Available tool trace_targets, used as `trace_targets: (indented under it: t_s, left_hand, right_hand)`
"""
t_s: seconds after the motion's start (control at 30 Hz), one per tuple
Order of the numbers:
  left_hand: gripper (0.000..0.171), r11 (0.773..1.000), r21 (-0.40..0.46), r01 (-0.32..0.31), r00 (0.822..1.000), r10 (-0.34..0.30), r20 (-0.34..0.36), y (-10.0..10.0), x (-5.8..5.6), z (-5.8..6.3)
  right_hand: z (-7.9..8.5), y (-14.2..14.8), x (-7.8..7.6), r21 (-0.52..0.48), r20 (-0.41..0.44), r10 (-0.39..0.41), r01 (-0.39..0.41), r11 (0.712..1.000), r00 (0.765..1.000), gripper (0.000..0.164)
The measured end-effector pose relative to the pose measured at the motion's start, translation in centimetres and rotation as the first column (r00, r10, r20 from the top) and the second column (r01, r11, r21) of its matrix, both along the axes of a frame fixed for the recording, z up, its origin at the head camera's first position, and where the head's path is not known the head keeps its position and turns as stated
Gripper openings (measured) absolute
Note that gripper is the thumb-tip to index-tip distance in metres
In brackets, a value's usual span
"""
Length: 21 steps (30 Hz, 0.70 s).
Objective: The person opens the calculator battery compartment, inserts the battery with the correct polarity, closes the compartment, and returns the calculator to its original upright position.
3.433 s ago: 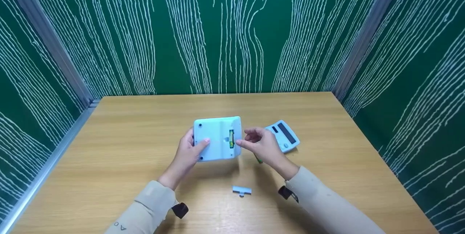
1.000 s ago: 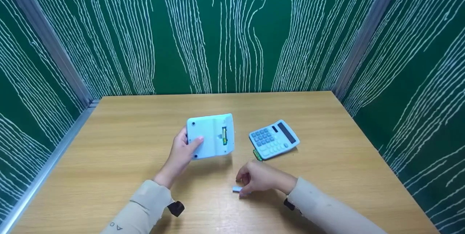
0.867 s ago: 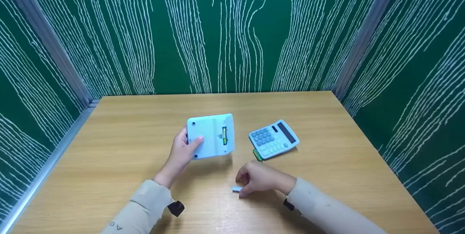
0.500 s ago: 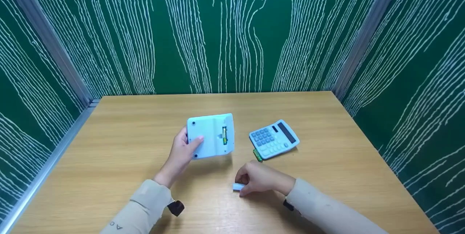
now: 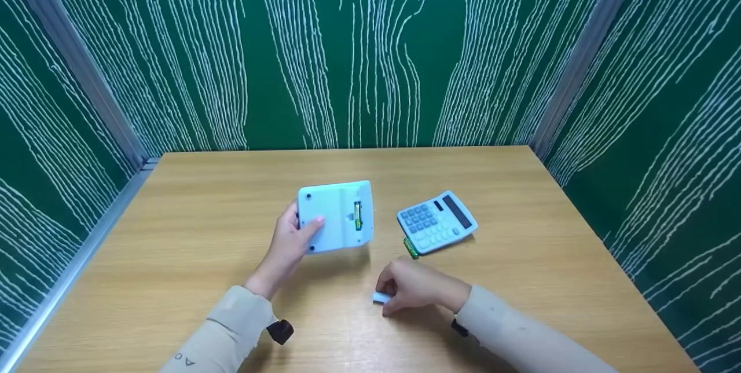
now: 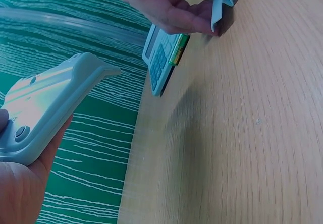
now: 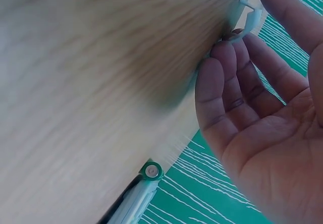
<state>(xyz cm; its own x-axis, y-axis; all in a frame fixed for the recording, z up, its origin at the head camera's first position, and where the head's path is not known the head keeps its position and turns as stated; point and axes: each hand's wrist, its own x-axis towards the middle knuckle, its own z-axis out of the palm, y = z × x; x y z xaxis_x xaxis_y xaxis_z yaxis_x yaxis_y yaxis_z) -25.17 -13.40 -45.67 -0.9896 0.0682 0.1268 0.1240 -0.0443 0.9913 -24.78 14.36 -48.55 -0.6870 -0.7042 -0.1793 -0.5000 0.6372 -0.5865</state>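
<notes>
My left hand [image 5: 289, 237] grips a pale blue calculator [image 5: 333, 219] by its left side, back facing up, thumb lying on the back. A green battery [image 5: 358, 216] sits in its uncovered battery slot. Low over the table, in front of that calculator and to its right, my right hand [image 5: 419, 285] pinches a small pale blue battery cover [image 5: 380, 297] between thumb and fingers. The left wrist view shows the cover [image 6: 217, 9] tilted at the fingertips; in the right wrist view part of it [image 7: 252, 19] shows beyond the curled fingers.
A second calculator [image 5: 437, 222] lies keys up on the wooden table [image 5: 202, 216], right of the held one. Another green battery [image 5: 411, 247] lies against its near left edge. Green panels with white lines [image 5: 370, 60] stand around the table's back and sides.
My right hand has moved from the held calculator's slot down to the battery cover on the table, and has picked it up and tilted it. The left hand has shifted slightly left with the calculator.
</notes>
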Motion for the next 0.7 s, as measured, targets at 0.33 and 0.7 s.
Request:
trace_targets:
  t_s: [0.33, 0.7]
  left_hand:
    - [0.047, 1.0, -0.012, 0.005, 1.0, -0.005, -0.003, -0.06, 0.09, 0.05]
    - [0.048, 1.0, 0.0, 0.006, 1.0, -0.006, -0.01, -0.03, 0.05, -0.04]
  right_hand:
    - [0.12, -0.07, 0.08, -0.025, -0.014, -0.011, 0.011, 1.0, 1.0, 0.028]
    - [0.92, -0.13, 0.08, -0.085, 0.006, -0.086, 0.086, 0.993, 0.996, 0.026]
